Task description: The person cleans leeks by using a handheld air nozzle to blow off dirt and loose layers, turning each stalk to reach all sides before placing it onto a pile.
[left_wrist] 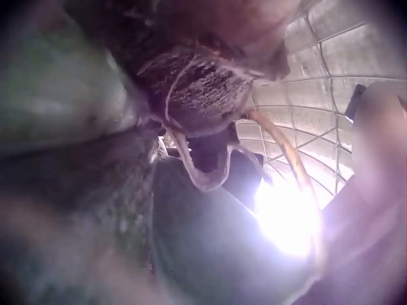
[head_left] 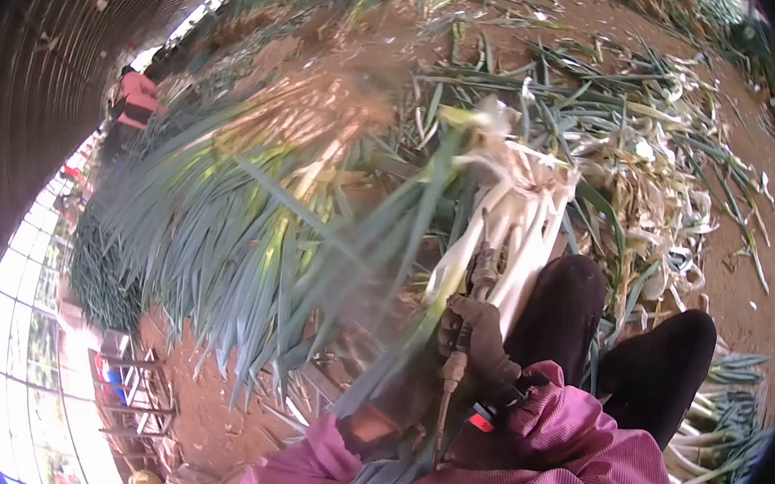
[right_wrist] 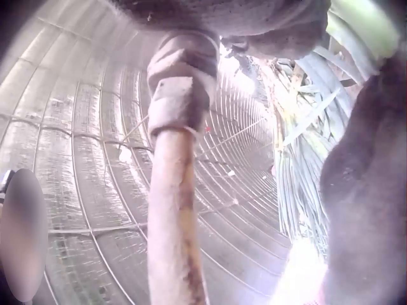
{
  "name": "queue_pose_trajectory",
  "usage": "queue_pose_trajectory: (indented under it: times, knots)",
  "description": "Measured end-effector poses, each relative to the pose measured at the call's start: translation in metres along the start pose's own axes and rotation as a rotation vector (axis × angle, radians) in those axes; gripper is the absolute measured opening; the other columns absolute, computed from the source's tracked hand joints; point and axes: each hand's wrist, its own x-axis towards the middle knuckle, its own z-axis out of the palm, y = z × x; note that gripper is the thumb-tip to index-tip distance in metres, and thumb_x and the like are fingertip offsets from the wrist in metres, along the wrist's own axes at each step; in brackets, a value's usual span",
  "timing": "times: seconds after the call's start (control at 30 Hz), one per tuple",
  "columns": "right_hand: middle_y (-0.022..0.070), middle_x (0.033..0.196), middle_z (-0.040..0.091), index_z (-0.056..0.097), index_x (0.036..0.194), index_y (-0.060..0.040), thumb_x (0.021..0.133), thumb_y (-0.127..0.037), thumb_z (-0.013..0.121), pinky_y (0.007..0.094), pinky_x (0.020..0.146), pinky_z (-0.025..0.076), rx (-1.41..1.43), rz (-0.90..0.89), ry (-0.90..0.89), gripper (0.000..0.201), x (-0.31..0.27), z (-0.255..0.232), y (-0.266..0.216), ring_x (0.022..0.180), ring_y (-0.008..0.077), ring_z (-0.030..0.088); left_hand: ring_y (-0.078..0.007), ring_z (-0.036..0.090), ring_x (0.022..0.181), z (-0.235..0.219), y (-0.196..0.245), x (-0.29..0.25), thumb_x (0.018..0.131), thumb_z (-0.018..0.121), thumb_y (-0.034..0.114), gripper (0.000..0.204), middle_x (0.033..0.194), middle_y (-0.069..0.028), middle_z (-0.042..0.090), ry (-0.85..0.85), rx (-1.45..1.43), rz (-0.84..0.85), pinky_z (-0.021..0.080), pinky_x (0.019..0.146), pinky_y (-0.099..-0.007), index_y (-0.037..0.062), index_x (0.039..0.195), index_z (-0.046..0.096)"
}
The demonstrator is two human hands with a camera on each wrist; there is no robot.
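Observation:
My gloved right hand (head_left: 483, 341) grips a metal hose nozzle (head_left: 484, 270), its tip toward the roots of a bundle of green onions (head_left: 532, 218). The bundle's white stems lie beside my knee, roots away from me. From the nozzle's rear end a thin hose (head_left: 442, 420) runs down toward my lap; the right wrist view shows its metal fitting (right_wrist: 181, 95) close up. My gloved left hand (head_left: 410, 393) holds the bundle at its green leaf end, partly hidden by leaves and blur. Broad green leaves (left_wrist: 70, 95) crowd the left wrist view beside the glove.
A large heap of green onions (head_left: 244, 245) lies to the left. Stripped leaves and peelings (head_left: 651, 196) are piled ahead on the right. More onions (head_left: 718, 442) lie at my right side. Another person (head_left: 134, 103) is farther off, near the ribbed tunnel wall (head_left: 52, 80).

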Motion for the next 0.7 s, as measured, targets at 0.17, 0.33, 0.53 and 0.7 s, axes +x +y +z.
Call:
queue_pose_trajectory:
  times: [0.17,0.33,0.53,0.7]
  knots:
    - [-0.0003,0.059,0.047,0.055,0.072,-0.0044,0.074,-0.016,0.061,0.025,0.044,0.034,-0.129,-0.077,0.057,0.013,0.022,0.019,0.014,0.047,0.0105,0.044,-0.0311,0.058,0.083,-0.03,-0.035,0.018,0.086,0.048,0.027,0.028,0.096,-0.015,0.057,-0.101,0.58,0.115,0.045,0.074,-0.038,0.0023,0.097,0.056]
    - [0.0005,0.06,0.049,0.057,0.073,-0.0028,0.072,-0.013,0.064,0.0248,0.044,0.036,-0.126,0.011,0.085,0.013,0.043,0.01,0.03,0.048,0.0112,0.046,-0.0354,0.06,0.082,-0.164,-0.033,0.065,0.076,0.058,0.032,0.032,0.09,-0.0199,0.062,0.625,0.354,-0.531,0.046,0.073,-0.0441,0.0024,0.088,0.062]
    - [0.0002,0.059,0.049,0.057,0.076,-0.0021,0.072,-0.014,0.063,0.0252,0.044,0.034,-0.245,0.139,0.06,0.013,0.043,0.006,0.03,0.048,0.0104,0.045,-0.0344,0.051,0.111,-0.273,-0.18,0.089,0.059,0.073,0.05,0.088,0.12,-0.0247,0.052,0.659,0.719,-0.877,0.044,0.089,-0.0426,-0.0016,0.124,0.043]
    - [0.0009,0.059,0.048,0.055,0.072,-0.0034,0.074,-0.015,0.061,0.0261,0.043,0.035,-0.289,0.157,-0.016,0.013,0.045,0.013,0.031,0.048,0.0106,0.046,-0.0343,0.056,0.105,-0.282,-0.189,0.101,0.053,0.075,0.055,0.086,0.112,-0.0227,0.058,0.444,0.708,-0.944,0.046,0.086,-0.0428,0.0003,0.116,0.052]
